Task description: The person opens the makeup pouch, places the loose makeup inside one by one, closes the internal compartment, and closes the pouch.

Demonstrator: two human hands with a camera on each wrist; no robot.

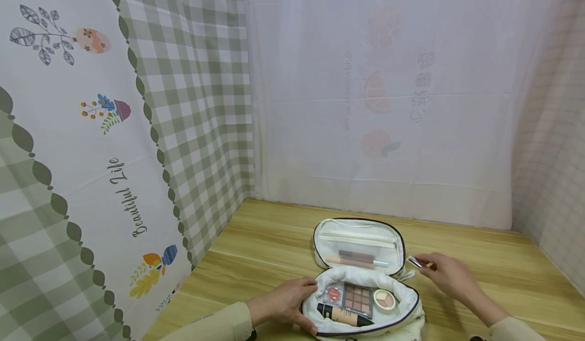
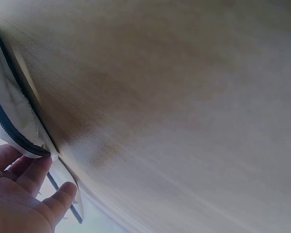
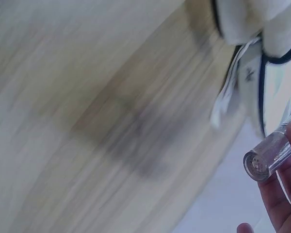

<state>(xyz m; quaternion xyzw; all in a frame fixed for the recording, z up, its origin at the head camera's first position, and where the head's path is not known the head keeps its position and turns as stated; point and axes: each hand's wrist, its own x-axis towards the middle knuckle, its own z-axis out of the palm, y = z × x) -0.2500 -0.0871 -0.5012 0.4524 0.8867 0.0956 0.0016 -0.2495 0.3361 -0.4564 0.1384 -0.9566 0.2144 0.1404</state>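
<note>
A white, dark-piped cosmetic bag [image 1: 416,314] lies with its lid [image 1: 321,233] folded back. Inside its main pocket are an eyeshadow palette [image 1: 358,299], a small clear case with a red disc [image 1: 333,294], a round three-colour compact [image 1: 385,300] and a beige tube with black ends [image 1: 344,315]. My left hand [image 1: 289,301] holds the bag's left rim, fingers at the zipper edge [image 2: 19,138]. To the right of the bag, my right hand [image 1: 450,276] pinches a small clear, silvery tube [image 3: 267,154], raised above the table.
Slim cosmetic tubes [image 1: 356,258] lie in the lid behind a see-through pocket. A white zipper pull [image 1: 407,276] hangs at the hinge on the right. The wooden table [image 1: 274,239] ends at checked cloth [image 1: 196,102] on the left and a white curtain [image 1: 311,188] behind.
</note>
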